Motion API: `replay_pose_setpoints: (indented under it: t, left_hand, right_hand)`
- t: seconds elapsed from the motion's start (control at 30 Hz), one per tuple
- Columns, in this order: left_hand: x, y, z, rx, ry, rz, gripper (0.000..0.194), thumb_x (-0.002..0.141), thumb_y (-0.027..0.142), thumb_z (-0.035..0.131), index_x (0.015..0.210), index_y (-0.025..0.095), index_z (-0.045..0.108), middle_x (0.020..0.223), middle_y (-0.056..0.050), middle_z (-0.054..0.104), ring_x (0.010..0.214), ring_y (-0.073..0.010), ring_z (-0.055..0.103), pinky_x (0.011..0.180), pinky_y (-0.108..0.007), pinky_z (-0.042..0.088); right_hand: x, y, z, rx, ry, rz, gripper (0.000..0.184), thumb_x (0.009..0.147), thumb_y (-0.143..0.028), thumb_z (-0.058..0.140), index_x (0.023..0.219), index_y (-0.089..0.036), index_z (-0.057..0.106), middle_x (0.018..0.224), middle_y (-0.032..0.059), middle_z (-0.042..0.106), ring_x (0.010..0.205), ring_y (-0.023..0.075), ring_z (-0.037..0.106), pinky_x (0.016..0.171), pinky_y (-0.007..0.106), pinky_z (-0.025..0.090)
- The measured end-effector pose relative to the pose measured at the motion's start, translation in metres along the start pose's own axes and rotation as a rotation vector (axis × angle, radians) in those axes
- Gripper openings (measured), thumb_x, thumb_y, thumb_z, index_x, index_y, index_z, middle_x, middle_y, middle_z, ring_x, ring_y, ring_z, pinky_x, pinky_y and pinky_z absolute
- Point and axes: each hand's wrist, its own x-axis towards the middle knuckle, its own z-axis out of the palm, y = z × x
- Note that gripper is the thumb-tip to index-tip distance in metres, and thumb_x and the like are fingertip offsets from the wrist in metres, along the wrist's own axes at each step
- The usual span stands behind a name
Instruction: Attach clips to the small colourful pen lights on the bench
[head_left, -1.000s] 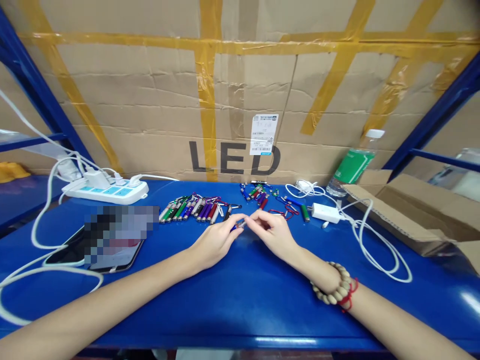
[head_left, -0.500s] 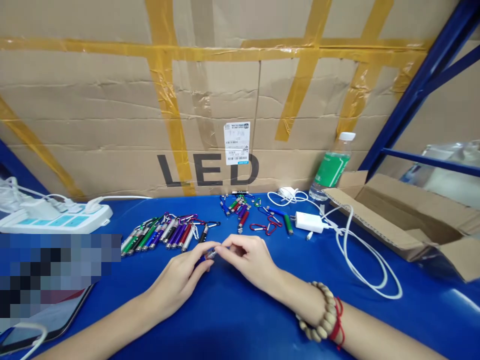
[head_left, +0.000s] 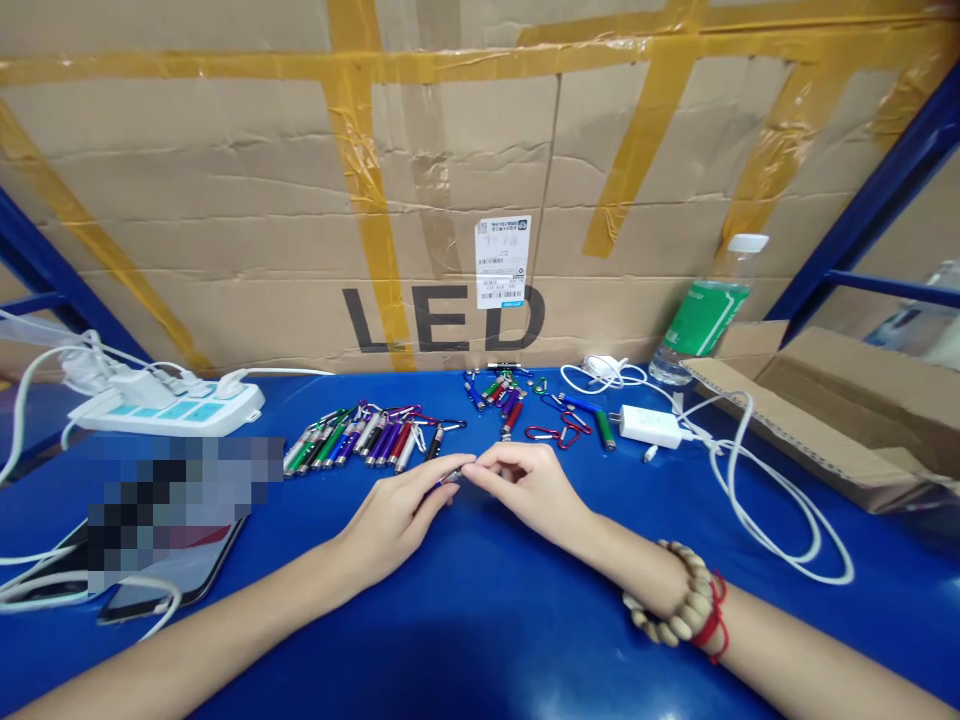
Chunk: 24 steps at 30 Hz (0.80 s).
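My left hand [head_left: 401, 515] is closed in a pinch around a small blue keychain flashlight [head_left: 448, 478], most of it hidden by the fingers. Its silver end points toward my right hand [head_left: 529, 488], whose thumb and forefinger are pinched at that tip. A row of metal keychain flashlights [head_left: 367, 440] in several colours, with carabiner clips, lies just beyond my left hand. Past my right hand are loose flashlight parts [head_left: 495, 390], a red tube [head_left: 512, 418], red carabiners [head_left: 570, 430] and a green tube [head_left: 605, 430].
On the blue tabletop [head_left: 450, 620], a power strip [head_left: 180, 408] and phones [head_left: 180, 570] with cables lie at left. A white charger [head_left: 649, 425] with a looped cable, a bottle [head_left: 705, 315] and an open carton [head_left: 810, 430] are at right. A large cardboard box [head_left: 262, 240] stands behind.
The camera view has swung right, then partly back left. Both hands stay together at the flashlight, with only slight finger shifts. The things on the table look unmoved.
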Motion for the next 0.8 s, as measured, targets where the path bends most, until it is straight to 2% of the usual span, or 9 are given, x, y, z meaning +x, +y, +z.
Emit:
replay_pose_setpoints:
  t: [0.17, 0.4, 0.8]
  left_hand:
    - [0.0006, 0.0010, -0.0010, 0.000, -0.016, 0.020, 0.034, 0.089, 0.032, 0.035, 0.119, 0.024, 0.047, 0.088, -0.001, 0.065, 0.084, -0.0148, 0.062, 0.082, -0.025, 0.047]
    - [0.0003, 0.0006, -0.0020, -0.007, -0.035, 0.042, 0.036, 0.088, 0.032, 0.041, 0.124, 0.027, 0.041, 0.118, 0.000, 0.057, 0.098, -0.0146, 0.058, 0.087, -0.024, 0.044]
    - [-0.0019, -0.0005, -0.0005, 0.002, 0.022, 0.042, 0.039, 0.088, 0.030, 0.042, 0.126, 0.023, 0.039, 0.117, -0.002, 0.058, 0.097, -0.0149, 0.059, 0.085, -0.024, 0.046]
  right_hand:
    - [0.0007, 0.0001, -0.0003, 0.015, 0.022, -0.002, 0.028, 0.076, -0.040, 0.057, 0.067, -0.015, 0.066, 0.055, -0.0006, 0.057, 0.045, 0.0062, 0.039, 0.043, 0.019, 0.030]
    - [0.0030, -0.0027, -0.0004, 0.106, 0.085, -0.014, 0.018, 0.072, -0.032, 0.064, 0.069, -0.014, 0.065, 0.061, -0.0005, 0.059, 0.041, 0.0040, 0.036, 0.040, 0.018, 0.029]
    - [0.0011, -0.0042, -0.0004, 0.102, 0.099, -0.074, 0.014, 0.075, -0.025, 0.060, 0.074, -0.014, 0.067, 0.065, 0.0009, 0.057, 0.042, 0.0036, 0.037, 0.040, 0.018, 0.031]
